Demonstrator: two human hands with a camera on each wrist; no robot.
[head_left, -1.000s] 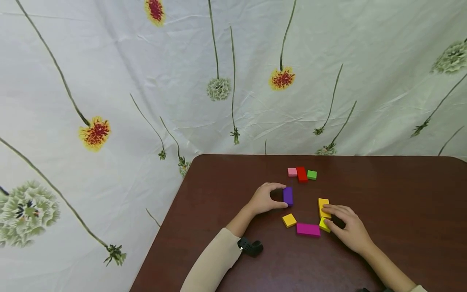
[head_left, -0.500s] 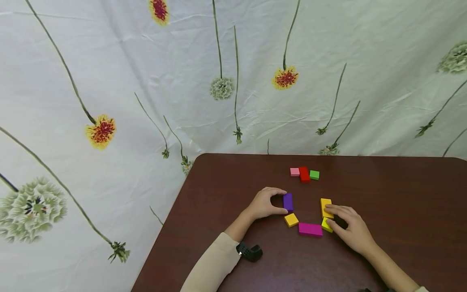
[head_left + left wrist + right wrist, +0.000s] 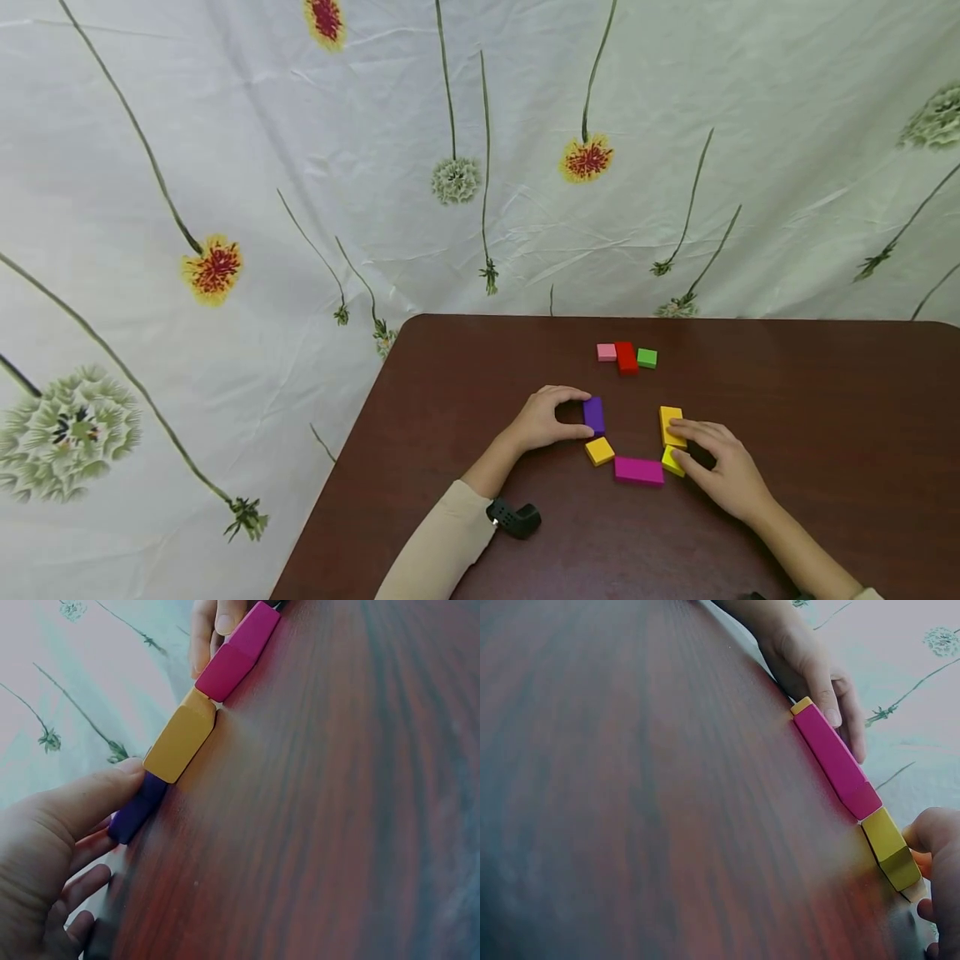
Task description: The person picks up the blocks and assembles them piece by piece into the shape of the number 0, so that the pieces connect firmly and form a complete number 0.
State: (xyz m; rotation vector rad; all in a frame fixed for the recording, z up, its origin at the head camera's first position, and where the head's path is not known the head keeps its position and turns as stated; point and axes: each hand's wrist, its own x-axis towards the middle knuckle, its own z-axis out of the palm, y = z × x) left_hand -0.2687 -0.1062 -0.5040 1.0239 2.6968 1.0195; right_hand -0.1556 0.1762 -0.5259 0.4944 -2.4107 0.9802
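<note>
My left hand (image 3: 543,419) grips a purple block (image 3: 594,416) by its ends between thumb and fingers. Just below that block lies a square orange-yellow block (image 3: 599,452). My right hand (image 3: 720,467) has its fingertips on a long yellow block (image 3: 670,426) and its thumb against a small bright yellow block (image 3: 672,462). Between the two sides, a magenta block (image 3: 638,471) lies flat, close to the small yellow one. In the left wrist view the thumb (image 3: 112,787) meets the purple block (image 3: 137,810) beside the orange-yellow block (image 3: 180,742). The blocks form a U-like outline.
Farther back on the dark brown table (image 3: 480,358) sit a pink block (image 3: 607,352), a red block (image 3: 626,358) and a green block (image 3: 647,358) in a row. A white flowered cloth (image 3: 517,225) hangs behind the table and along its left side.
My left hand has drawn the purple block toward me, closer to the orange-yellow block, and then held still. My right hand keeps its place at the yellow blocks. The head view has shifted slightly.
</note>
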